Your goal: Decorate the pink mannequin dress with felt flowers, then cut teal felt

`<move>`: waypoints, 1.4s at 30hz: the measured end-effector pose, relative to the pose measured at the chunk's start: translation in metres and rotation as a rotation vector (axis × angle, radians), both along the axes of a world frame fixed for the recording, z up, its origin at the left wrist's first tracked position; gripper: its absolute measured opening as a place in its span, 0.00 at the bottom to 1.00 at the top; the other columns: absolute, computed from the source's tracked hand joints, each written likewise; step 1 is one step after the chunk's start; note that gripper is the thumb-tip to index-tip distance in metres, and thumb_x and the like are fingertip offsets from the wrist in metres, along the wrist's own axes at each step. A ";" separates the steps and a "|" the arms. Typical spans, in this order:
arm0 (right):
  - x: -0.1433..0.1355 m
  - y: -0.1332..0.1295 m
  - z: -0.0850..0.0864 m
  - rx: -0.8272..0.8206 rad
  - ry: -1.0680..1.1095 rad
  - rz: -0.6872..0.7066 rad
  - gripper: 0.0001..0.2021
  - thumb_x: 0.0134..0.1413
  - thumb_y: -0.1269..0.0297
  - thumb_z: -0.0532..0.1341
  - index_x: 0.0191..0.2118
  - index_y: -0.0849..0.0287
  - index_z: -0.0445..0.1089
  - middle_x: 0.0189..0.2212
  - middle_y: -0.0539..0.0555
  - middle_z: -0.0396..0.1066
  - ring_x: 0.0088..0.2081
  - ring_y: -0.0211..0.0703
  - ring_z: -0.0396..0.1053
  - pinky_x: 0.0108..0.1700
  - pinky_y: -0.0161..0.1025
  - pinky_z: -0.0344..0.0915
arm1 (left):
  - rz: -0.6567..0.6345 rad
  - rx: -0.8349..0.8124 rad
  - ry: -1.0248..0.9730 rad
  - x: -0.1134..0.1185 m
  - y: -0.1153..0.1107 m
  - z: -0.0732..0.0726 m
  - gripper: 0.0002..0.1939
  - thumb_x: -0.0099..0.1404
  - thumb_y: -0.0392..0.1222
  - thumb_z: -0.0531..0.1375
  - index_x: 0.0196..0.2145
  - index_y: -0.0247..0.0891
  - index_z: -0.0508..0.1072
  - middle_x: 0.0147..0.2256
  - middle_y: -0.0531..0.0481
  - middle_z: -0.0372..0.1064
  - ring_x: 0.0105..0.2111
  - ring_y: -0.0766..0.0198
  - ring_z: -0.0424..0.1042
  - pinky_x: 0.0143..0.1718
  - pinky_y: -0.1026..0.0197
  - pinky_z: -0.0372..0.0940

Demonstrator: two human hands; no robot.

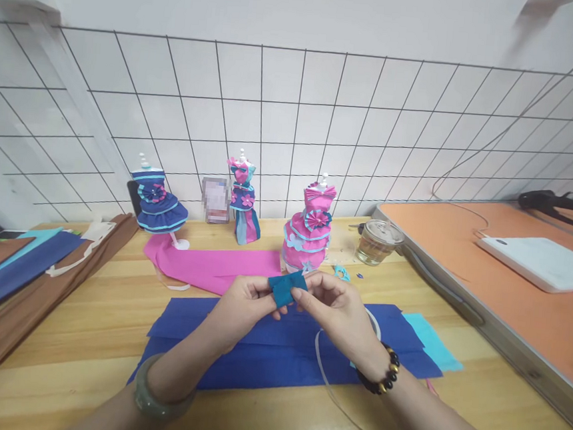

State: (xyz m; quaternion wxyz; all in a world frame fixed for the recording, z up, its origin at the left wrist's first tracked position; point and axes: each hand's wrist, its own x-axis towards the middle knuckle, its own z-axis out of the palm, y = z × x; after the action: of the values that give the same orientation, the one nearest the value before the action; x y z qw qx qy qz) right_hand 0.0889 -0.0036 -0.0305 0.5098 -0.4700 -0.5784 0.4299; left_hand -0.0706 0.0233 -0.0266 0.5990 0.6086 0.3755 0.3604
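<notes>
Left hand (248, 309) and right hand (341, 310) close together, fingers pinching the small teal piece (287, 287) — it's up above the dark blue sheets (275, 348) | pink strip (236, 269) lying just beyond | three dressed mini mannequins (309, 234) along the wall (284, 128) — (one in pink, beside a clear cup (379, 242))

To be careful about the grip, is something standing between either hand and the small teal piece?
Nothing visible does. The left hand and right hand both pinch the teal piece directly; the dark blue sheets lie below, not between.
</notes>
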 end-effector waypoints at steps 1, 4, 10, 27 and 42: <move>0.000 0.000 0.000 -0.001 0.007 0.001 0.11 0.45 0.57 0.63 0.27 0.61 0.66 0.21 0.51 0.68 0.25 0.38 0.64 0.29 0.37 0.61 | -0.008 0.005 0.000 0.000 0.000 0.000 0.09 0.55 0.43 0.60 0.26 0.33 0.75 0.23 0.51 0.68 0.24 0.69 0.64 0.29 0.65 0.60; 0.000 0.000 0.000 -0.001 0.024 0.002 0.11 0.45 0.57 0.63 0.27 0.61 0.66 0.21 0.51 0.68 0.24 0.38 0.64 0.28 0.36 0.61 | -0.030 0.022 0.001 -0.002 0.000 0.000 0.09 0.56 0.42 0.59 0.27 0.33 0.75 0.23 0.51 0.68 0.24 0.69 0.64 0.29 0.65 0.60; 0.001 0.000 0.000 0.010 0.066 -0.006 0.10 0.45 0.60 0.64 0.30 0.60 0.65 0.21 0.49 0.66 0.23 0.36 0.64 0.27 0.35 0.62 | -0.048 0.052 0.005 -0.003 -0.001 0.001 0.10 0.58 0.43 0.59 0.28 0.33 0.75 0.24 0.51 0.69 0.26 0.69 0.65 0.30 0.66 0.60; 0.004 0.004 0.000 -0.114 0.231 0.114 0.09 0.42 0.61 0.66 0.30 0.60 0.70 0.22 0.49 0.70 0.24 0.36 0.66 0.31 0.35 0.64 | -0.045 0.120 0.006 -0.002 -0.002 0.003 0.07 0.56 0.40 0.59 0.26 0.34 0.75 0.24 0.52 0.69 0.27 0.67 0.65 0.31 0.65 0.60; 0.004 0.006 -0.001 -0.162 0.150 0.079 0.08 0.40 0.63 0.66 0.27 0.60 0.68 0.19 0.45 0.64 0.21 0.32 0.61 0.26 0.32 0.57 | -0.019 0.019 -0.074 -0.007 0.002 0.005 0.15 0.60 0.47 0.56 0.42 0.37 0.71 0.40 0.46 0.71 0.38 0.63 0.67 0.38 0.62 0.62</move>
State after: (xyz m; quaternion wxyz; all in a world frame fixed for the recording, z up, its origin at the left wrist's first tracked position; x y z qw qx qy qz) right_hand 0.0929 0.0022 -0.0319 0.4947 -0.4530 -0.5201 0.5287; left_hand -0.0771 0.0254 -0.0215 0.6100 0.6041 0.3438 0.3804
